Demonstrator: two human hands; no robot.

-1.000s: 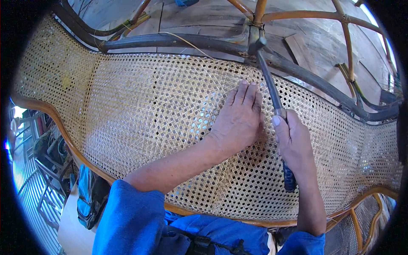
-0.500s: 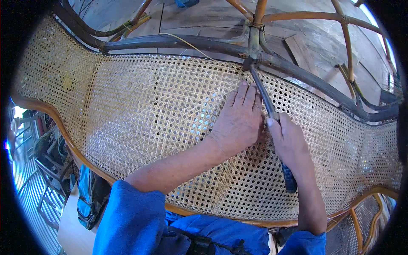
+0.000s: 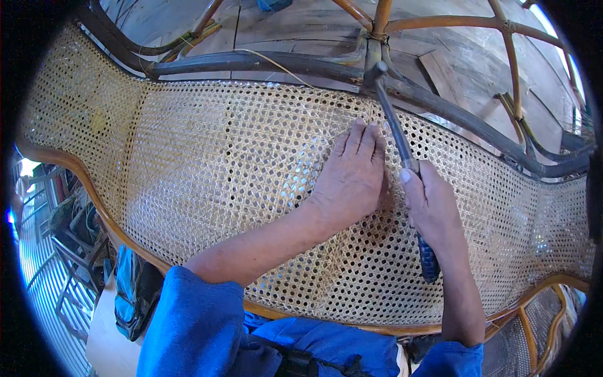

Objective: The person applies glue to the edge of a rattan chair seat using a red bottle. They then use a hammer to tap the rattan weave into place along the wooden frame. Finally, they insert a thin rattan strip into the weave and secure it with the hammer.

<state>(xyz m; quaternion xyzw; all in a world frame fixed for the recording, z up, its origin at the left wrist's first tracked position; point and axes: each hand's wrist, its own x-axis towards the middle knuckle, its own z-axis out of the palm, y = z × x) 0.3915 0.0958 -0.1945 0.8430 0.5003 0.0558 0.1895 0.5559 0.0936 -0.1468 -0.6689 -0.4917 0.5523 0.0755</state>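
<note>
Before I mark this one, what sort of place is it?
Probably a cane-furniture workshop: a large woven cane panel, a hammer in the right hand, and lashed pole framework beyond.

The pale cane sheet [image 3: 182,163], woven with small holes, spreads wide; over it slants a black-gripped hammer [image 3: 394,125], head near the sheet's far edge.

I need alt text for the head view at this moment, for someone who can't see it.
A person's right hand grips a hammer, its head by the dark rail along the far edge of a woven cane panel. The left hand rests palm down on the panel, fingers pointing toward the rail.
</note>
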